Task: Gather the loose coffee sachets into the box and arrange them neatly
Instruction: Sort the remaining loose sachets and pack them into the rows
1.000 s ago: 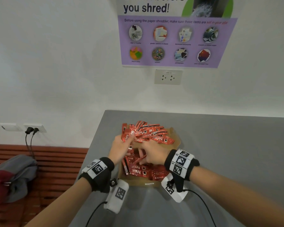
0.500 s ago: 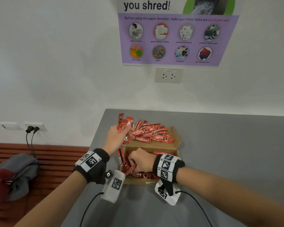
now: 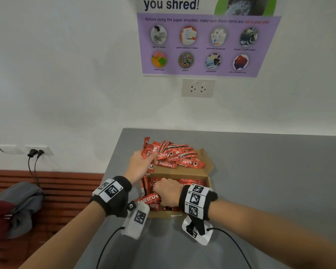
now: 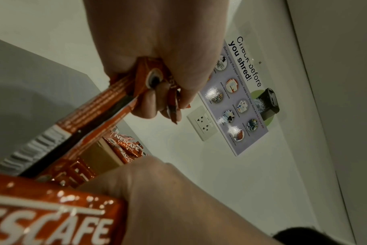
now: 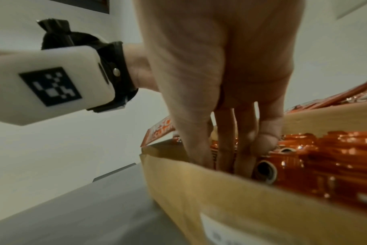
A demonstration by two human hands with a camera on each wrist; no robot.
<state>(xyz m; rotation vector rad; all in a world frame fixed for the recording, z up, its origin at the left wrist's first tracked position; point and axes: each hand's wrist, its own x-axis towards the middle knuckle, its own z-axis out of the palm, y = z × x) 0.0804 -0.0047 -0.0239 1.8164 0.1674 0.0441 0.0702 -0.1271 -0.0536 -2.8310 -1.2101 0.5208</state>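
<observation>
The left hand grips a small bunch of sachets; in the left wrist view its fingers are curled round the bunch with the thumb pressed over the top, and the long ends hang down below the fingers towards the box. Just beyond those fingers, a loose pile lies heaped on the open flap at the far side of the box.

The right hand is down inside the box at its left end. In the right wrist view its fingers reach down, straight and close together, among the sachets standing against the near wall; whether they pinch any of them cannot be told. To the right of these fingers a packed row fills the rest of the box. A few sachets lie crooked over the left rim, below the left wrist.

The step in hand looks like feeding a gathered bunch into the box while the right hand makes room. Much of the task is left, judging from the pile on the flap.

The next move calls for turning the bunch so that it lines up with the packed row, lowering it into the gap that the right fingers hold open, then letting go without dragging neighbours askew. The sachets are slick and thin, so some may slip out of the grip.
</observation>
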